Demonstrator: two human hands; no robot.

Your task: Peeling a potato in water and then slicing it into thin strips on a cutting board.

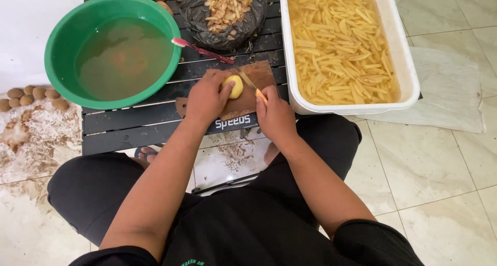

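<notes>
My left hand [206,96] presses a peeled yellow potato [235,86] down on a brown cutting board [253,103] lying on the low black slatted table [134,121]. My right hand [275,116] grips a knife [252,86] with an orange handle; its blade points toward the potato and touches its right side.
A green basin [111,48] of murky water sits at the left. A red toothbrush [202,50] rests by its rim. A black bag of peels [226,12] stands behind the board. A white tub [344,46] holds cut potato sticks in water. Unpeeled potatoes [32,96] lie on the floor.
</notes>
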